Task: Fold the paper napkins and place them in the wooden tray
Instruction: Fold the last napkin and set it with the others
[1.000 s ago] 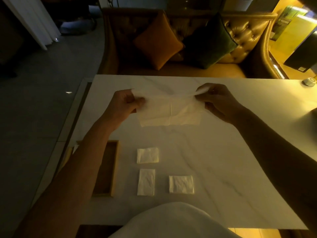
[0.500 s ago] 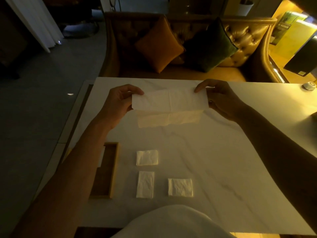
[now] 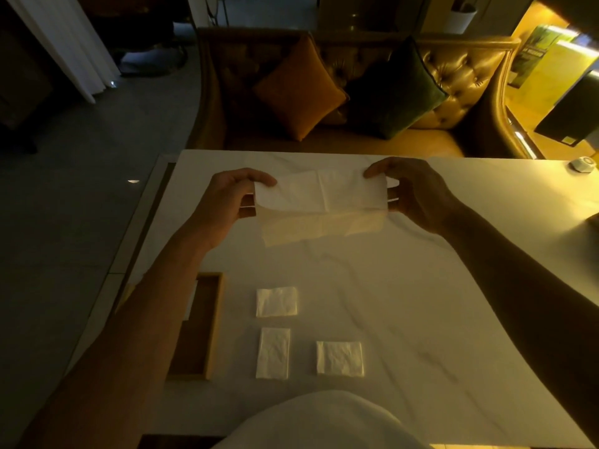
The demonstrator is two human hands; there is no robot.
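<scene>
— Hands first: what are they doing?

— Left hand [image 3: 227, 202] and right hand [image 3: 418, 192] each pinch one end of a thin white paper napkin [image 3: 321, 196], thumbs on top and fingers beneath. It is stretched between them, raised over the pale marbled tabletop [image 3: 421, 303], with its upper layer folded down toward the person. A lower, translucent layer hangs just below that fold.

— Where are the other napkins?

— Three small folded white paper napkins lie flat on the tabletop, nearer the person than the hands. One squarish piece [image 3: 276, 302] sits below the left hand. A narrower upright one [image 3: 273, 353] lies just behind it, toward the person, and another squarish one [image 3: 339, 358] lies beside that, on the right-hand side. None of them touch.

— And the tray?

— A shallow rectangular wooden tray [image 3: 215, 319] sits by the tabletop's left edge, partly hidden under the left forearm. A pale strip shows inside it by the forearm; what it is cannot be told. The three folded pieces lie just to the tray's right, outside it.
</scene>
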